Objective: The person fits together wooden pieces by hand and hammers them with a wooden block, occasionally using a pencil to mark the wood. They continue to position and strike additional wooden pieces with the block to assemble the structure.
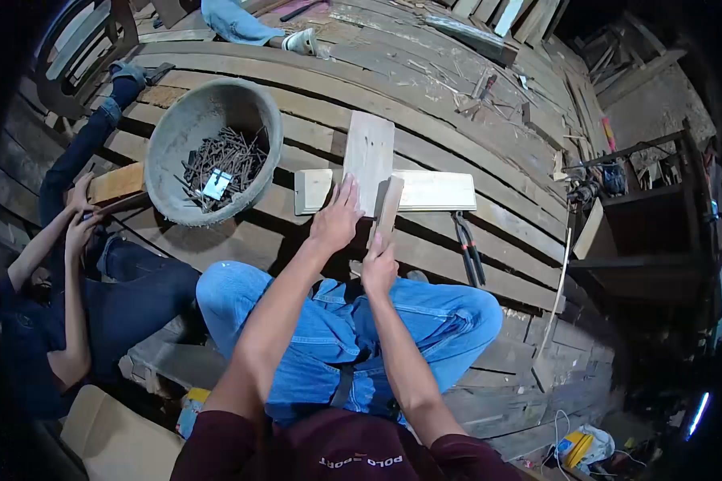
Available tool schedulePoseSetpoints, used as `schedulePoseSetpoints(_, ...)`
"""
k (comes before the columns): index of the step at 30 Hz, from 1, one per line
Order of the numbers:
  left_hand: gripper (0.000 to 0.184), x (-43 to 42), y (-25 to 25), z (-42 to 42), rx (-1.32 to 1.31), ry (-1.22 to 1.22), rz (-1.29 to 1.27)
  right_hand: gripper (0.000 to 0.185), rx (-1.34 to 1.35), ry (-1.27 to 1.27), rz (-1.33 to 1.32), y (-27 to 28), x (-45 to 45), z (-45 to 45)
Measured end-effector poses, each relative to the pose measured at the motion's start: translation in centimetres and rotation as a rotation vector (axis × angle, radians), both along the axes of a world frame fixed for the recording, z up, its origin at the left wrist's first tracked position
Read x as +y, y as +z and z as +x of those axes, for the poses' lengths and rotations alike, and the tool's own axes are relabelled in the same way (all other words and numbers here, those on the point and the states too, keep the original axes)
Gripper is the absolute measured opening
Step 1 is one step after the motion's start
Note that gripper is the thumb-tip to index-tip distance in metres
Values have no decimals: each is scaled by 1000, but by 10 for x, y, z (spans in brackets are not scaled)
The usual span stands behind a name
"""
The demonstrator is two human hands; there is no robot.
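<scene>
A pale flat wooden board (371,148) lies crosswise over a longer whitish plank (437,191) on the slatted wooden surface. My left hand (337,220) grips the board's lower left edge, fingers on its top face. In my right hand (379,266) is a narrow wooden strip (390,204), held by its lower end, its upper part beside the board. Whether strip and board touch, I cannot tell. Right of my right hand lies a pair of pincers (468,250) with dark and red handles.
Left of the boards stands a grey bucket (164,148) with many rusty nails and a small light-coloured box (217,184). A person at the left holds a wooden block (116,183). Another person's shoe (300,42) shows at the top. A dark frame (642,232) stands at the right.
</scene>
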State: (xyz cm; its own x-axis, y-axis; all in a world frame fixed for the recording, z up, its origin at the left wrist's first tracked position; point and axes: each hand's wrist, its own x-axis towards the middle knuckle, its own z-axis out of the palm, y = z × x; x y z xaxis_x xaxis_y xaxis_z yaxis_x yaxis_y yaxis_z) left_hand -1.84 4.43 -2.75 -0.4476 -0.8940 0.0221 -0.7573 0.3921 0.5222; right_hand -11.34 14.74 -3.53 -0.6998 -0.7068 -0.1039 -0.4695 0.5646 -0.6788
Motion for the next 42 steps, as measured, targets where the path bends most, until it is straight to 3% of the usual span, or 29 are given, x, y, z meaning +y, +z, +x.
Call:
schedulePoseSetpoints(12,67,2,-3,-1,38,15,25,67,-65,59,-2,-2,-15,-18)
schedulePoseSetpoints(17,64,5,1,-1,81,30,79,67,-96,-76,-46,-16,2,9)
schedulePoseSetpoints(20,64,0,-23,-2,87,15,-46,69,-65,-3,-117,-11,-13,-4)
schedulePoseSetpoints(21,63,3,-2,-1,76,31,51,64,-90,-24,-40,-6,-21,-8)
schedulePoseSetpoints(24,64,3,-13,-3,92,41,-21,66,-204,-64,49,25,-12,6)
schedulePoseSetpoints(27,64,3,-12,-2,126,43,-24,66,-79,-35,-105,0,1,11)
schedulePoseSetpoints(34,62,6,-9,-3,95,35,5,61,-82,-62,19,-3,-1,10)
schedulePoseSetpoints(36,62,1,-24,-4,140,39,-43,61,2,-64,-150,-18,5,11)
schedulePoseSetpoints(38,62,2,-8,-1,106,26,28,63,28,-44,-186,-24,-11,1)
schedulePoseSetpoints(40,62,2,-7,-1,99,34,23,66,-163,-60,-87,0,-22,-3)
schedulePoseSetpoints(42,62,5,-5,-1,132,37,53,67,-141,-57,-52,-2,-14,1)
